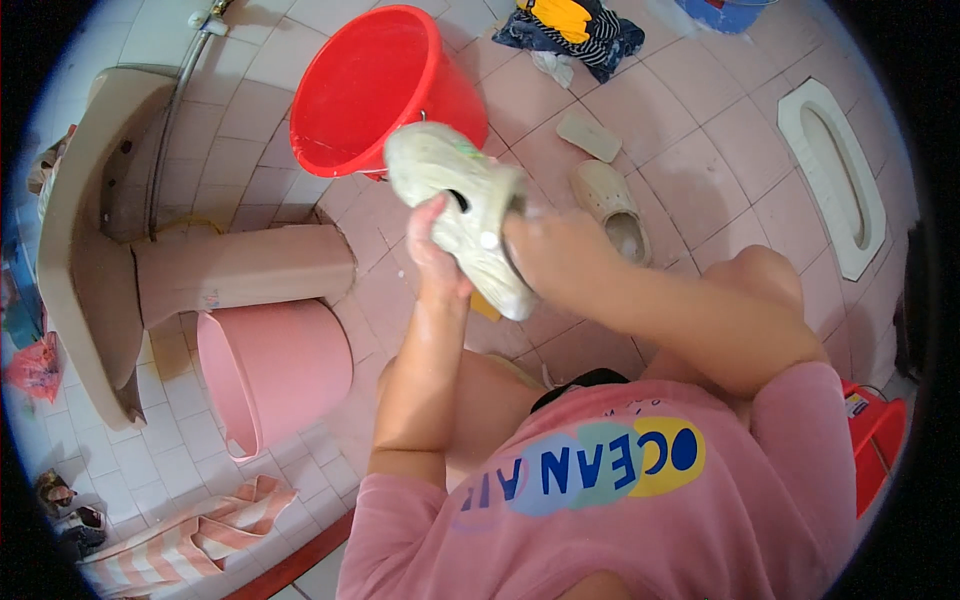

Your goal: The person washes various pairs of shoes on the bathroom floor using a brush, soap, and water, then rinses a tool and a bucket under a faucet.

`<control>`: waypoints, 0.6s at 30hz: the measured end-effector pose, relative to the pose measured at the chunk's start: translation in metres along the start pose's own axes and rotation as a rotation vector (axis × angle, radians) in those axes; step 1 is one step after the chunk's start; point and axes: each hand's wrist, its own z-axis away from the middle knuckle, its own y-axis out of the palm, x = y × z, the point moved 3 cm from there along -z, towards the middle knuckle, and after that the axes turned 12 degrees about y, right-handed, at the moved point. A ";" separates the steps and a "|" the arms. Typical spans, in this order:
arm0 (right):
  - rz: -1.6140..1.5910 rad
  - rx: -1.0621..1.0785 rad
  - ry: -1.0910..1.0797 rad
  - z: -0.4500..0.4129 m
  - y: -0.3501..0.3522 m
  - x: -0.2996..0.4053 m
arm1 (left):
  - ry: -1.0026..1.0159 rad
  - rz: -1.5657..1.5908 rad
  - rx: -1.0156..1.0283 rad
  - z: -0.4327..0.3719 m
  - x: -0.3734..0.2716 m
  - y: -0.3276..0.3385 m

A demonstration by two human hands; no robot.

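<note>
A pale clog [450,165], wet-looking and with suds-like streaks on it, is held up in front of me, beside the rim of a red bucket [450,97]. My left hand [439,251] grips its side, with the thumb near a dark hole in the upper. My right hand [544,244], blurred, reaches into the foot opening; its fingers are hidden, so I cannot tell whether they hold anything. A second pale clog [596,187] lies on the tiled floor beyond my right forearm. Near it lies a whitish rectangular block [589,136]. Part of a yellow object [486,307] shows below the held clog.
A pedestal washbasin [247,266] stands at left, with a pink bin [300,367] beside it. Clothes [577,34] lie at the top, near a blue bucket [724,15]. A squat toilet [832,180] is set in the floor at right. A striped towel [202,532] lies lower left.
</note>
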 end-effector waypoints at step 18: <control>-0.218 0.080 0.064 -0.031 -0.004 -0.002 | 0.083 0.040 0.066 -0.007 0.002 0.004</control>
